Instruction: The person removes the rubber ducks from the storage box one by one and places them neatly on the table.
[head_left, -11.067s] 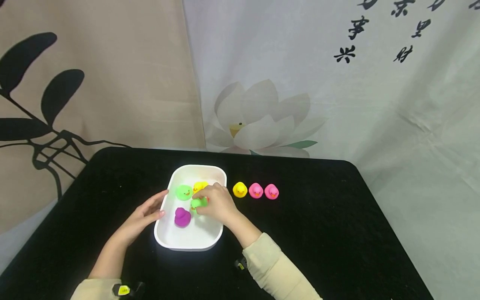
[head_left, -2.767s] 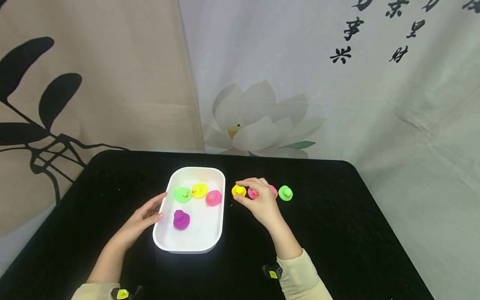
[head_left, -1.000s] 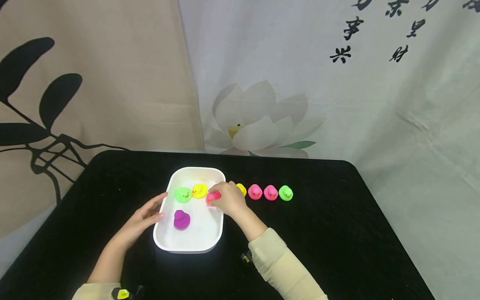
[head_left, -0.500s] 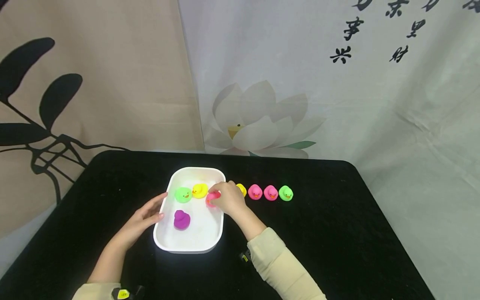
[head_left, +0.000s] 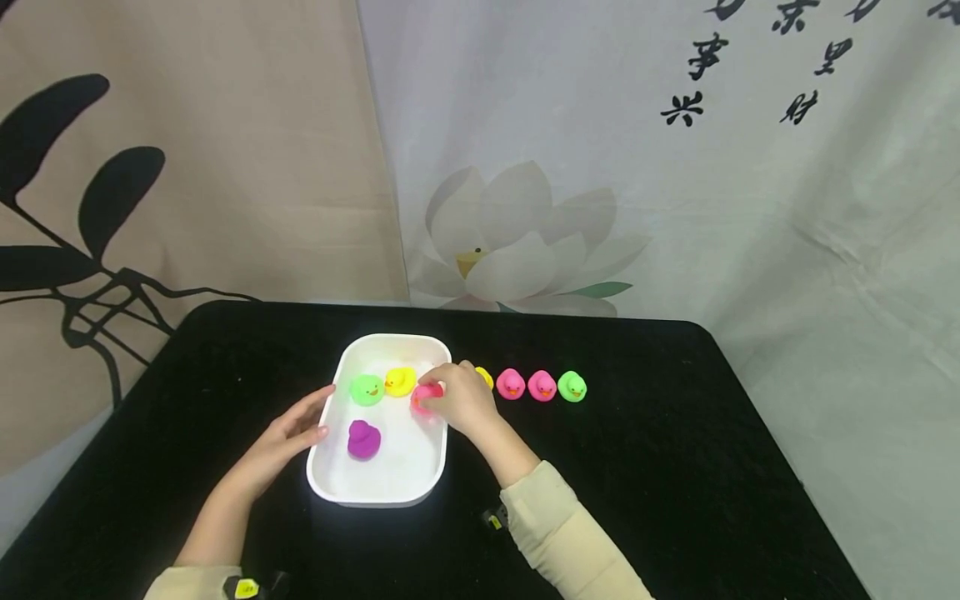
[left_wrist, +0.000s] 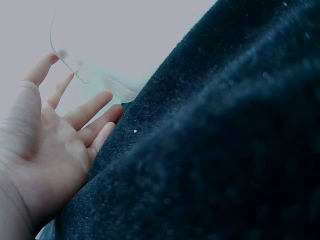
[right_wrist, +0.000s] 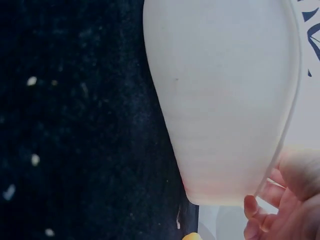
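Observation:
A white tray stands on the black table. In it sit a green rubber duck, a yellow rubber duck, a purple rubber duck and a pink rubber duck. My right hand reaches over the tray's right rim and pinches the pink duck, partly covering it. With its fingers extended, my left hand touches the left rim; the left wrist view shows that hand palm up against the tray wall. In the right wrist view the tray's side hides the ducks.
Right of the tray runs a row of ducks: a yellow one half hidden by my right hand, two pink ones, the nearer pink duck and the farther pink duck, then a green duck. A printed curtain hangs behind the table.
Since the oldest frame a green duck has gone from the tray to the row's right end. My right hand then moved left from the row to the pink duck; my left hand stayed.

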